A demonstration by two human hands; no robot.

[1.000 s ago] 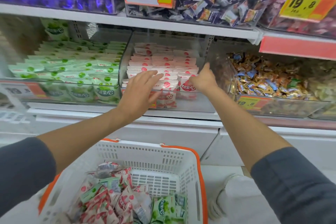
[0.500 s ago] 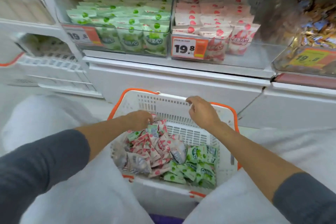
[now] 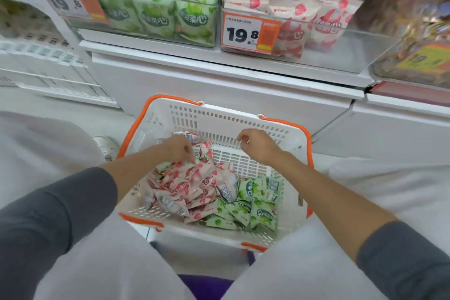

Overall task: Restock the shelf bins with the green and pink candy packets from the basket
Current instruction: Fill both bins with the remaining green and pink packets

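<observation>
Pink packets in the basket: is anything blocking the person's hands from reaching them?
Nothing visible. The left hand touches the pink packets; the right hand hovers empty over the open-topped basket.

The basket point(image 3: 243, 119) stands on the floor between the person's knees, in front of the shelf point(image 3: 219, 61). In it one heap of packets point(image 3: 185, 182) fills the left and middle and a second heap point(image 3: 253, 209) lies at the near right. The left hand point(image 3: 179, 150) lies on the first heap's far side; the right hand point(image 3: 258, 145) hangs over the far right. On the shelf stand the left bin point(image 3: 151, 36), the middle bin point(image 3: 323, 56) beside it and a third bin point(image 3: 394, 73) rightmost
</observation>
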